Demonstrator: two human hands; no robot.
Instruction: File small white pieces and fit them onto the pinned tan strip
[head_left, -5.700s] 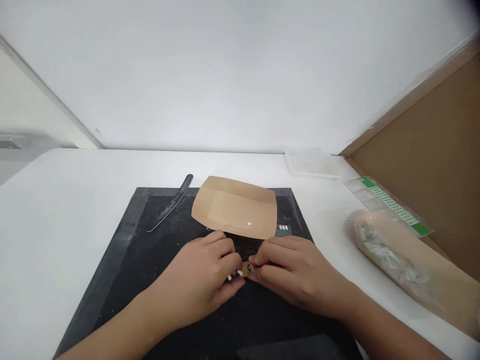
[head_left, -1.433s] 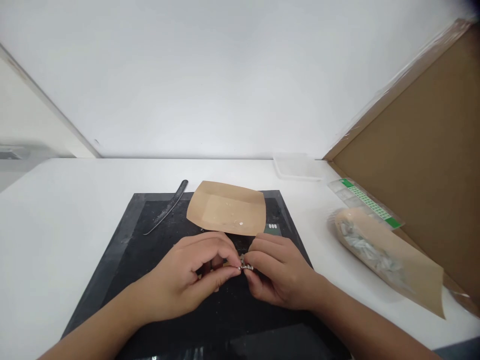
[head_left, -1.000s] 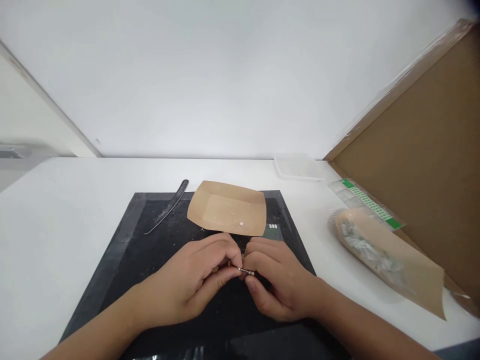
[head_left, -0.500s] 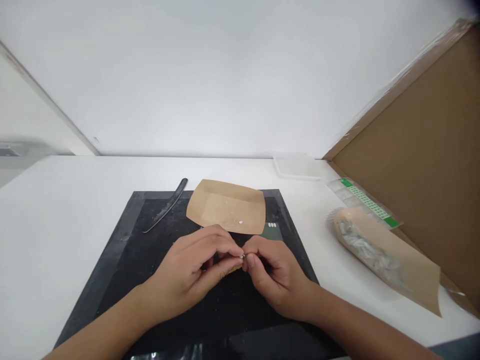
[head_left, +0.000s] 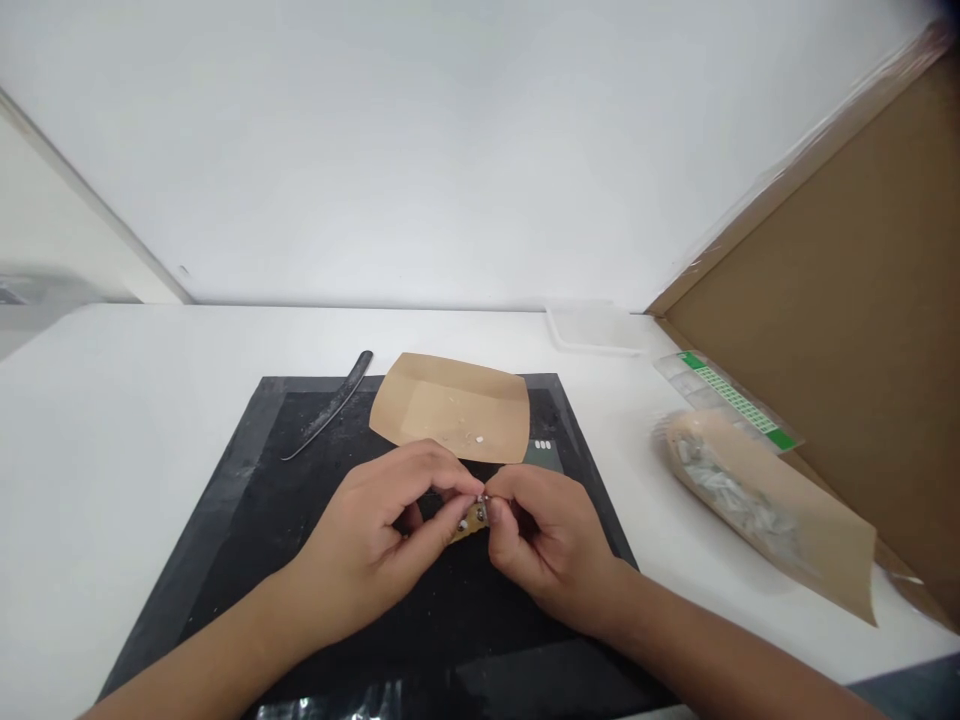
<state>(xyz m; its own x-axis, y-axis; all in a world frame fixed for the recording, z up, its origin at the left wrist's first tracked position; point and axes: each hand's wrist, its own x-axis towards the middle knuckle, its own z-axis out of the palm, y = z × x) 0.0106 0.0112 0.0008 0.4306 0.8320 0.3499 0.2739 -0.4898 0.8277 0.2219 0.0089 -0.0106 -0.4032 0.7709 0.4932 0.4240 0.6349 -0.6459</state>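
Observation:
My left hand [head_left: 375,520] is closed in a pinch, thumb and index tips together. Its fingertips meet those of my right hand [head_left: 555,535], also pinched, over the middle of the black mat [head_left: 420,640]. Between the two sets of fingertips shows a tiny shiny piece [head_left: 482,503], too small to name. Just below it a yellowish piece [head_left: 466,526] with small shiny and white bits peeks out, mostly covered by my fingers. Beyond the hands lies a brown paper tray [head_left: 435,400] with a few tiny white bits in it.
A dark curved tool [head_left: 330,405] lies on the mat's far left. Three white pads sit on a dark green card [head_left: 544,455]. Rightward are a paper tray of small clear bags [head_left: 739,490], a green-labelled plastic sleeve [head_left: 735,395] and a clear shallow tray [head_left: 596,330]. Cardboard [head_left: 840,230] walls the right.
My fingertips have shifted slightly up and apart, so more of the yellowish piece beneath shows. Both hands stay pinched at the same spot. The view has tilted a little.

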